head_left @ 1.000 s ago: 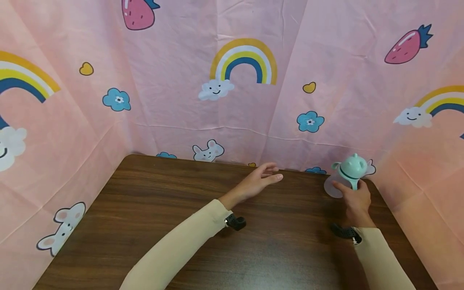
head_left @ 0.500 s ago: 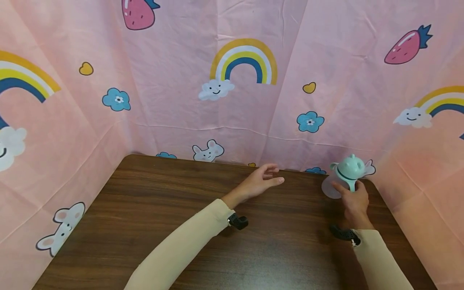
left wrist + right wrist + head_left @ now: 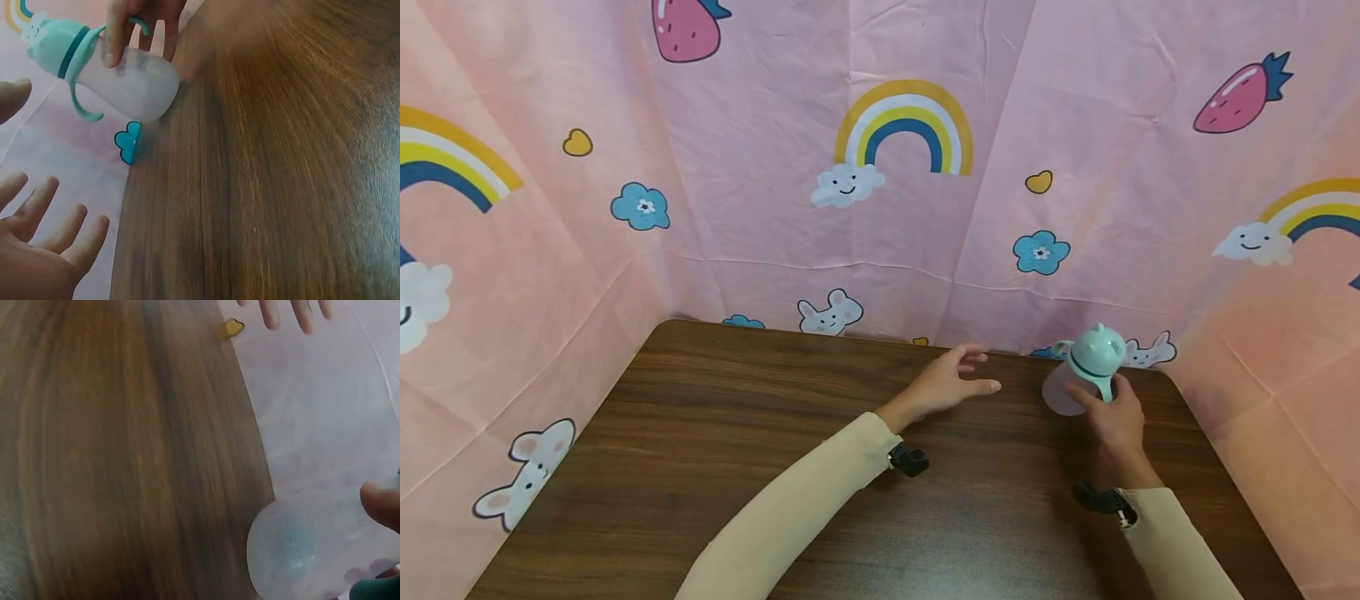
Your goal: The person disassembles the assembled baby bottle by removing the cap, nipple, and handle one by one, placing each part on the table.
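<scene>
A baby bottle (image 3: 1062,395) with a frosted clear body, a mint-green animal-shaped cap and two mint side handles stands near the table's back right. My right hand (image 3: 1118,423) grips its body by one handle, thumb along the near side. In the left wrist view the bottle (image 3: 140,86) shows side-on, with right-hand fingers (image 3: 115,31) round it. Whether its base touches the table, I cannot tell. To the left, my left hand (image 3: 943,383) hovers over the table with fingers spread and relaxed, holding nothing. The right wrist view catches the bottle's rounded base (image 3: 294,550).
A dark wood-grain table (image 3: 715,433) lies under both hands. Pink printed cloth (image 3: 760,183) hangs close behind its back edge and along both sides. Each wrist wears a black strap, such as the left strap (image 3: 910,460).
My right hand has moved left along the back of the table with the bottle in its grip. The left hand has shifted slightly right, so the two are closer together.
</scene>
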Demonstrator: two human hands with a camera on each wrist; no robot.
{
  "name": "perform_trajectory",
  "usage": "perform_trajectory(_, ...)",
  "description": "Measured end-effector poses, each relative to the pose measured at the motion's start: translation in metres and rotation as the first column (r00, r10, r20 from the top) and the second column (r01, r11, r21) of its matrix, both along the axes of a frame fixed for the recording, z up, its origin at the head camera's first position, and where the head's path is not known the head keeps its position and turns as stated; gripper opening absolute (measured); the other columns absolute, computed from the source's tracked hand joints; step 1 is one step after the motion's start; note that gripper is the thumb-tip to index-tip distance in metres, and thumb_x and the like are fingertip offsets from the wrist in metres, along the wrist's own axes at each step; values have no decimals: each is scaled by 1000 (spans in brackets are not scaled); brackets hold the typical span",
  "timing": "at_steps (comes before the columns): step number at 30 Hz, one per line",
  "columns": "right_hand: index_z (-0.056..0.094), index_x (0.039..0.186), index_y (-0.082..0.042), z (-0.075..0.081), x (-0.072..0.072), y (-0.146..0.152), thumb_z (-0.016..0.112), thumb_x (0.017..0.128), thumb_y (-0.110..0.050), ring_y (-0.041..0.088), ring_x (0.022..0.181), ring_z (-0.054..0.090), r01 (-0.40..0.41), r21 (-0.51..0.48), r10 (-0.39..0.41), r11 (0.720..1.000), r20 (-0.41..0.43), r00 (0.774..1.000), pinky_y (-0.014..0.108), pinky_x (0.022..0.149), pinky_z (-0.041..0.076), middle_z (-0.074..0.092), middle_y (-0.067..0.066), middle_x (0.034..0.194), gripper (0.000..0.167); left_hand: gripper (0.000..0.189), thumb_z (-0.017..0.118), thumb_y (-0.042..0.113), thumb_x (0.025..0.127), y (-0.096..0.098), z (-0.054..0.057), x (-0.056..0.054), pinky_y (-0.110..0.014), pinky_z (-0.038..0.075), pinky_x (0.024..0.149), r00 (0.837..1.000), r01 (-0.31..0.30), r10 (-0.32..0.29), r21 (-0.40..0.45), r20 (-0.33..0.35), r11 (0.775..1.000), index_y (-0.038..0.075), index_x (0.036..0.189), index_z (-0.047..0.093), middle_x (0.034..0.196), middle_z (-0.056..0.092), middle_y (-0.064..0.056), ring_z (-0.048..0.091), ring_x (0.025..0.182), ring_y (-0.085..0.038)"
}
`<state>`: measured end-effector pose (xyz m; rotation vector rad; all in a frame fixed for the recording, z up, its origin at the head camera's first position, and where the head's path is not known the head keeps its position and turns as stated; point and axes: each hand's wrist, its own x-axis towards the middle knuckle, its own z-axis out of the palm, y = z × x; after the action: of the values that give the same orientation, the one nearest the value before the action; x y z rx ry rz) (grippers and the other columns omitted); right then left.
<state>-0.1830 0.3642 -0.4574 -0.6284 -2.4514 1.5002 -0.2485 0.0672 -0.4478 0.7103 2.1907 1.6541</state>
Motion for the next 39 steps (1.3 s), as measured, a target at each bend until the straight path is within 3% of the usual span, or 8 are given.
perform_trajectory(10, 38, 164, 3, -1, 9, -17, 81, 101, -43, 46, 145, 48, -110, 124, 113, 986, -18, 993, 65, 120, 37, 50, 29, 161, 90, 72, 80, 34, 104, 13, -7, 0, -43, 48, 117, 1000, -2, 2, -9, 7, 1000, 10, 164, 49, 159, 59, -4, 54, 148, -32)
perform_trajectory(28, 45, 159, 3, -2, 19, -52, 84, 100, -34, 49, 140, 56, -195, 187, 208, 963, -48, 977, 67, 114, 44, 58, 32, 152, 80, 75, 80, 34, 104, 19, -18, 1, -48, 50, 116, 999, -24, 25, -25, 34, 999, 12, 167, 45, 163, 55, -9, 54, 149, -34)
perform_trajectory(39, 51, 156, 0, -1, 23, -75, 88, 98, -33, 45, 135, 60, -253, 195, 275, 947, -95, 957, 65, 110, 48, 62, 28, 148, 76, 82, 87, 23, 98, 7, -20, 5, -51, 55, 110, 998, -46, 46, 8, 32, 999, 11, 166, 44, 163, 52, -14, 56, 146, -35)
